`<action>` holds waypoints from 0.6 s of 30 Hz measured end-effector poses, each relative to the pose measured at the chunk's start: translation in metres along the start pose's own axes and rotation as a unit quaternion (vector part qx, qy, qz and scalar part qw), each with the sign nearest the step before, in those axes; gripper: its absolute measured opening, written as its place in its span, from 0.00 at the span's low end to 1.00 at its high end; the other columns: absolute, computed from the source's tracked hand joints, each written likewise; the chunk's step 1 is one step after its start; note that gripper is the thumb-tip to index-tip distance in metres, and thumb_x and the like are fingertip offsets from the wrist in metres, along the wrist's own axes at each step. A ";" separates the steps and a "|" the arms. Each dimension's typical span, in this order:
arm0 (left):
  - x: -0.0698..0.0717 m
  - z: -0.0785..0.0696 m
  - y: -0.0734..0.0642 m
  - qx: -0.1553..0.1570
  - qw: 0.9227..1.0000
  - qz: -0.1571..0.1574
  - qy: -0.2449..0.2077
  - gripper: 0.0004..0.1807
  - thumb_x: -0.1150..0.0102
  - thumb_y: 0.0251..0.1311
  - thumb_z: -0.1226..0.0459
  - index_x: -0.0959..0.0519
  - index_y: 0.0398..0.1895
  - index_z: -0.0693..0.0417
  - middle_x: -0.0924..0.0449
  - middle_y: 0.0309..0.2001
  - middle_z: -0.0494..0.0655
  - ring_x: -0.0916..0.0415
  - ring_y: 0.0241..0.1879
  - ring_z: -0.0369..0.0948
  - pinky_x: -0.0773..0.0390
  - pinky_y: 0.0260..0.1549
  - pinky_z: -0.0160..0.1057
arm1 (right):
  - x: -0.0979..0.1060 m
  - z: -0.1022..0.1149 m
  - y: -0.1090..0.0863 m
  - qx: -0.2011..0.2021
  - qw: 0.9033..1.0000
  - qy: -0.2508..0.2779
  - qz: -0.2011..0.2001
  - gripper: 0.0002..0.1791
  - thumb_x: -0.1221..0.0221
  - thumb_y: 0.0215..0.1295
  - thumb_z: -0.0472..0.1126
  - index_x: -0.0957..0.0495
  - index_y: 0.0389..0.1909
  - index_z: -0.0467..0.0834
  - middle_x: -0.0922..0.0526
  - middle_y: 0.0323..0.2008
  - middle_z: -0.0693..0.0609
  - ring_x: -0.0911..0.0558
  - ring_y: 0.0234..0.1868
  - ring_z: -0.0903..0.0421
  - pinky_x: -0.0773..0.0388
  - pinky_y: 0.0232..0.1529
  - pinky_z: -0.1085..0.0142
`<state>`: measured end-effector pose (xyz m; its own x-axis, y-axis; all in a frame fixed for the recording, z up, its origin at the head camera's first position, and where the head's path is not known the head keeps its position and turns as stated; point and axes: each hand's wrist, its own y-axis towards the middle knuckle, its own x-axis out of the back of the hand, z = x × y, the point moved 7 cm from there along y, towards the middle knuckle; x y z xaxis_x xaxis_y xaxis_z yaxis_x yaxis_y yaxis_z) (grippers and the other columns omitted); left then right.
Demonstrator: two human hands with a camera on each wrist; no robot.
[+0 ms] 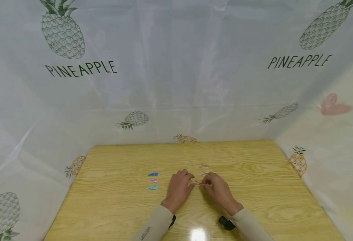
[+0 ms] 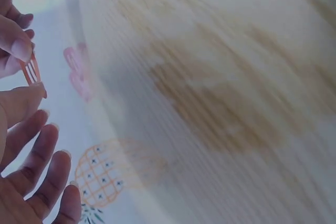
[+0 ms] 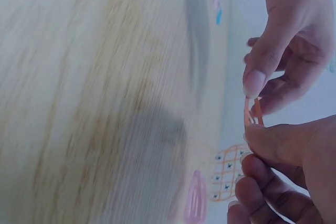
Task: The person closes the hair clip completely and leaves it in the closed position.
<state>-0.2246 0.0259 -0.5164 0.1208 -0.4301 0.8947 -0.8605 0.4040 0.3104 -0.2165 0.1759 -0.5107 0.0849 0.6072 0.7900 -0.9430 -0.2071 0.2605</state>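
Both hands hold one orange snap hair clip (image 1: pixel 197 182) above the table. My left hand (image 1: pixel 179 187) pinches one end between thumb and a finger; its other fingers spread loosely in the left wrist view. The opposite end is pinched by my right hand (image 1: pixel 218 189), thumb on top, as the right wrist view shows. The clip's slotted orange frame (image 2: pixel 32 71) spans the short gap between the two thumbs. Just beyond the right hand lie two pink hair clips, the farther pink clip (image 1: pixel 204 166) in full view and the nearer pink clip (image 1: pixel 204 173) partly covered by that hand.
Left of the hands, a blue clip (image 1: pixel 153 174), a pink-purple clip (image 1: pixel 153 180) and a teal clip (image 1: pixel 153 187) form a column on the wood-grain table (image 1: pixel 110 201). A pineapple-print sheet (image 1: pixel 176 83) hangs behind the table and along its sides.
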 end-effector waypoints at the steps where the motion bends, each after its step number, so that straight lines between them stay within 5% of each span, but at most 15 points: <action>1: 0.002 0.001 -0.002 -0.002 1.000 0.000 0.001 0.11 0.27 0.66 0.55 0.11 0.48 0.46 0.21 0.42 0.38 0.23 0.42 0.39 0.24 0.42 0.39 | 0.000 0.003 0.000 0.009 1.000 -0.001 0.000 0.13 0.25 0.59 0.29 0.16 0.28 0.49 0.20 0.32 0.59 0.19 0.35 0.58 0.18 0.38 0.65; 18: 0.034 0.011 -0.032 -0.028 0.998 -0.049 0.041 0.03 0.24 0.62 0.59 0.11 0.33 0.44 0.22 0.41 0.37 0.24 0.41 0.39 0.23 0.43 0.39 | -0.016 0.037 -0.001 0.098 0.995 0.017 0.028 0.08 0.26 0.63 0.31 0.13 0.34 0.47 0.20 0.34 0.61 0.20 0.38 0.62 0.18 0.40 0.65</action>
<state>-0.1985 -0.0101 -0.4992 0.2447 -0.4027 0.8820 -0.8135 0.4098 0.4127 -0.2056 0.1380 -0.5035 0.0198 0.6153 0.7880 -0.8646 -0.3853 0.3225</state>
